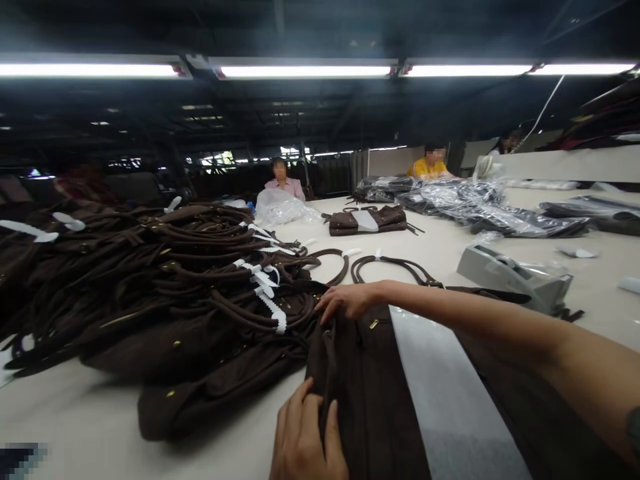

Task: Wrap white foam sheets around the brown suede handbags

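A dark brown handbag (385,407) lies in front of me on the table, with a white paper band (440,380) across it and a small gold zip pull on top. My left hand (307,433) is closed on the bag's near left edge, fingers and thumb on either side of a fold. My right hand (353,300) reaches across the bag to its far left corner, its fingers bent down and closed on the edge there. The fingertips of the right hand are partly hidden. Beyond the bag stand its looped handles (390,260).
A heap of brown bags (175,300) with white paper wraps on their handles fills the left. A grey tape dispenser (515,277) stands at right. Farther back are a banded bag (367,220), plastic-wrapped bags (475,203), clear plastic (285,207) and seated people (283,183).
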{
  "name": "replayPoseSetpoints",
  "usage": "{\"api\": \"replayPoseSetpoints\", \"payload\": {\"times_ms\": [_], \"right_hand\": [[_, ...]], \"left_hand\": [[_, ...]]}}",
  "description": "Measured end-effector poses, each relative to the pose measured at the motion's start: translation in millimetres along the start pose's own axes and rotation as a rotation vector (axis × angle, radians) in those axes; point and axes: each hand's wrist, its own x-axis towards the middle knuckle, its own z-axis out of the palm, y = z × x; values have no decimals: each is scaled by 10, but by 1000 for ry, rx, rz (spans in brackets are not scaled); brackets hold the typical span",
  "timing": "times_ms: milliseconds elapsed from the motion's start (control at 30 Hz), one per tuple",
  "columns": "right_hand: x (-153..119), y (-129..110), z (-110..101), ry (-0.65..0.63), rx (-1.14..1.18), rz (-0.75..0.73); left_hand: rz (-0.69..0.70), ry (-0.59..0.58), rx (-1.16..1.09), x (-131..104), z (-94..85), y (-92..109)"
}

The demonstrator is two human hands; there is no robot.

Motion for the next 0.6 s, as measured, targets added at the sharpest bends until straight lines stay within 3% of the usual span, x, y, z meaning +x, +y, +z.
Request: {"api": "replayPoseSetpoints", "payload": {"times_ms": [100,233,433,600], "right_hand": [[-48,-47,75,-35,-85,-92],[-130,-176,-2,-39,-125,-146],[-249,-348,-175,-120,-299,-24],[-196,-256,-152,-103,-339,-87]], "left_hand": [[96,35,134,-42,55,-20],[34,89,199,-110,98,69],[-48,64,69,-81,6,252],[6,84,-12,-32,-92,227]]}}
